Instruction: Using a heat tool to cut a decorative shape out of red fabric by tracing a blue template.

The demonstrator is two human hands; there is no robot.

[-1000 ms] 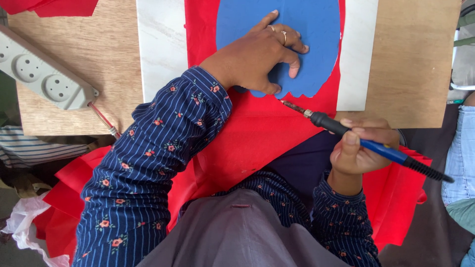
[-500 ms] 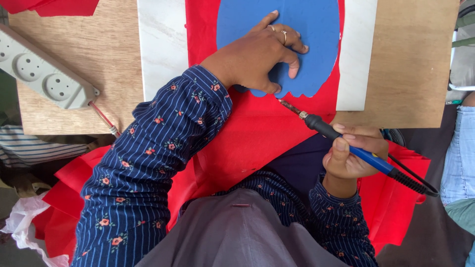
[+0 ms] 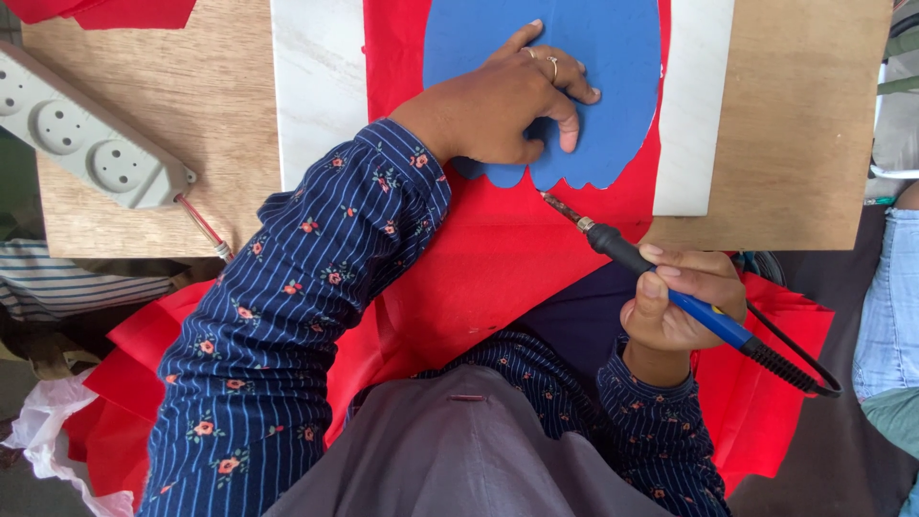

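Blue template (image 3: 613, 86) of thin flat material lies on red cloth (image 3: 498, 258), which covers the middle of a white slab (image 3: 311, 96) on the wooden board (image 3: 785, 124); the top of the template is cut off by the upper edge of the view, so its full shape cannot be seen. Its lower edge is wavy and sits near the front edge of the slab. The left hand (image 3: 507, 101) presses flat on the template with spread fingers, one finger wearing a ring, and covers part of the lower left side. The right hand (image 3: 680, 306) is closed around a soldering iron (image 3: 661, 282) with a black and blue handle, held like a pen; its metal tip touches the cloth just below the wavy edge, but whether it also touches the template is hard to tell. The cord loops behind the hand and part of it is hidden. At the left edge of the board rests a grey power strip (image 3: 86, 144), partly out of view. The cloth hangs down over the lap, mostly hidden by the sleeves.
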